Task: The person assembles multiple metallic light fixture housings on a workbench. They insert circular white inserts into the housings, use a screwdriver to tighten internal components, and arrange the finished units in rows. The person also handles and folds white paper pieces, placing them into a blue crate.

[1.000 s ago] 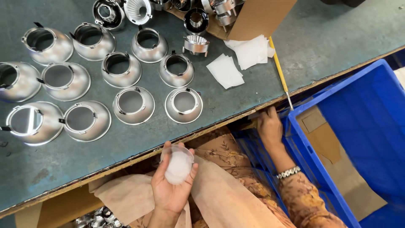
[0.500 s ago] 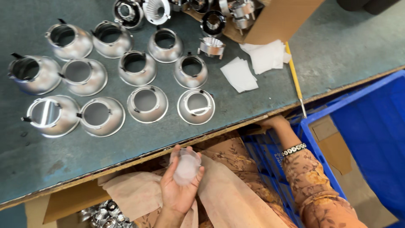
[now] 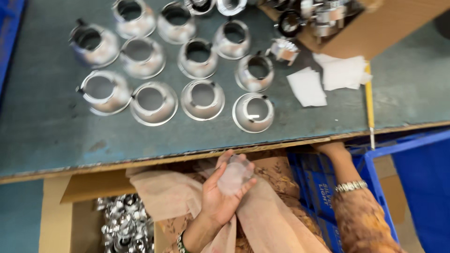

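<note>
Frosted disc (image 3: 234, 175): a round, translucent piece, lay in your left hand (image 3: 224, 194), below the near edge of the grey-green worktable (image 3: 56, 136) and over your lap. That table edge ran across the view on a slight tilt, with a worn wooden lip. Between the edge and the nearest reflector cup (image 3: 253, 111) was a band of bare tabletop; the left part of the table near the edge was bare as well.

Left hand pose: palm up, wrist low in the view, fingers loosely curled up around the disc's rim, thumb along its left side. A cradling hold, not a tight pinch. A peach cloth (image 3: 164, 192) was draped across your lap under that hand.

Right hand (image 3: 330, 149): forearm ran up from the lower right, a beaded bracelet (image 3: 350, 186) at the wrist. The fingers went under the table edge, out of sight, so I cannot tell whether they were spread or closed.

Containers: a cardboard box (image 3: 65, 220) at lower left held a heap of shiny metal parts (image 3: 124, 225). A blue plastic crate (image 3: 417, 187) stood at the right, just beside your right arm. A second cardboard box (image 3: 375, 23) at the far right of the table held assembled metal fittings. The silver cups stood in rows, rims down. White paper squares (image 3: 307, 86) lay near a yellow-handled tool (image 3: 369, 98).
</note>
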